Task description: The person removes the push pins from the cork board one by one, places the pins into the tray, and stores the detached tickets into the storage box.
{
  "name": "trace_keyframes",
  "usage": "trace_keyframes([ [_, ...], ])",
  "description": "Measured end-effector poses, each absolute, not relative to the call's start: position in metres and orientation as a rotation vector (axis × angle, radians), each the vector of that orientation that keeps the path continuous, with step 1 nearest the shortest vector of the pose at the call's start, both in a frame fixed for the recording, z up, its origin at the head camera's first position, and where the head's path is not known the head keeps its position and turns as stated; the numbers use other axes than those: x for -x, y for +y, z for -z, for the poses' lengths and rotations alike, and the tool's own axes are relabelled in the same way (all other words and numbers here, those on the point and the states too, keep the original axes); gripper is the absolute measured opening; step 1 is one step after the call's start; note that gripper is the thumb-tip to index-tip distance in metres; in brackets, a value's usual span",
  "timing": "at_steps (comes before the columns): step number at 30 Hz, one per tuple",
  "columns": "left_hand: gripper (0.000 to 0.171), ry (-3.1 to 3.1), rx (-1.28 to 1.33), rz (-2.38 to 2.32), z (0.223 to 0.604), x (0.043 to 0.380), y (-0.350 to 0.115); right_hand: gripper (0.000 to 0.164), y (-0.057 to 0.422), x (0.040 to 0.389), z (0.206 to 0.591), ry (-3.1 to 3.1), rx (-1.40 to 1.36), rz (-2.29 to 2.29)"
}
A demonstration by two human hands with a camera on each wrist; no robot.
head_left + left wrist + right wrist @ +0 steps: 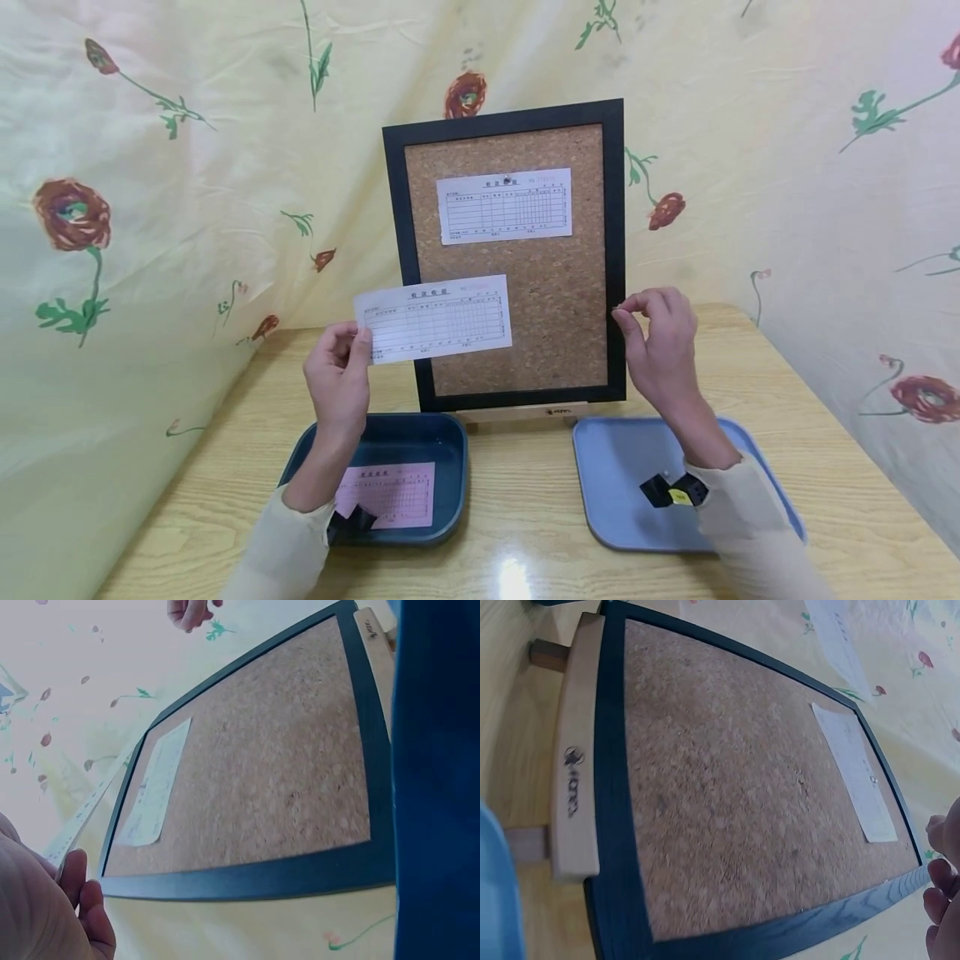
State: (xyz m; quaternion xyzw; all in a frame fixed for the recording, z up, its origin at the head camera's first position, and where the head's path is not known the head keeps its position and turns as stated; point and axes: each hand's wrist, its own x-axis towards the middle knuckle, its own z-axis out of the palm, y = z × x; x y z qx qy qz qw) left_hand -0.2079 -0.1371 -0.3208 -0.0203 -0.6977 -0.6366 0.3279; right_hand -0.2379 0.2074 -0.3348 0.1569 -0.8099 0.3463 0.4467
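My left hand (339,379) pinches the left end of a white receipt slip (438,321) between thumb and fingers. In the head view the slip appears in front of the lower left of a black-framed cork board (558,325); in the left wrist view (79,825) it is edge-on and apart from the board. Another white receipt (504,208) hangs near the board's top, held by a push pin (507,179). Beside the frame's right edge, my right hand (663,346) pinches a tiny pale object, apparently a push pin (617,310), mostly hidden by the fingertips.
A dark blue tray (459,500) at the left holds a pink receipt (401,496). On the right lies a light blue tray (618,508) with a small clear object (665,473) in it. The board stands on a wooden easel base (517,412); flowered cloth (247,167) hangs behind.
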Motion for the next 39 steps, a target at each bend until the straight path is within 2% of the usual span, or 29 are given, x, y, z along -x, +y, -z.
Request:
trace_keyframes([
  [8, 0.006, -1.780, -0.017, 1.717, 0.328, 0.198, -0.155, 0.010, 0.223, 0.227, 0.340, -2.030, -0.395, -0.823],
  [25, 0.005, -1.848, -0.245, 1.720, 0.342, 0.177, -0.189, 0.010, 0.243, 0.210, 0.349, -2.123, -0.346, -0.792],
  [34, 0.008, -1.756, -0.280, 1.800, 0.348, 0.169, -0.208, 0.015, 0.259, 0.202, 0.359, -2.165, -0.342, -0.729],
  [39, 0.004, -1.824, -0.337, 1.785, 0.354, 0.164, -0.215, 0.018, 0.266, 0.195, 0.368, -2.207, -0.351, -0.694],
])
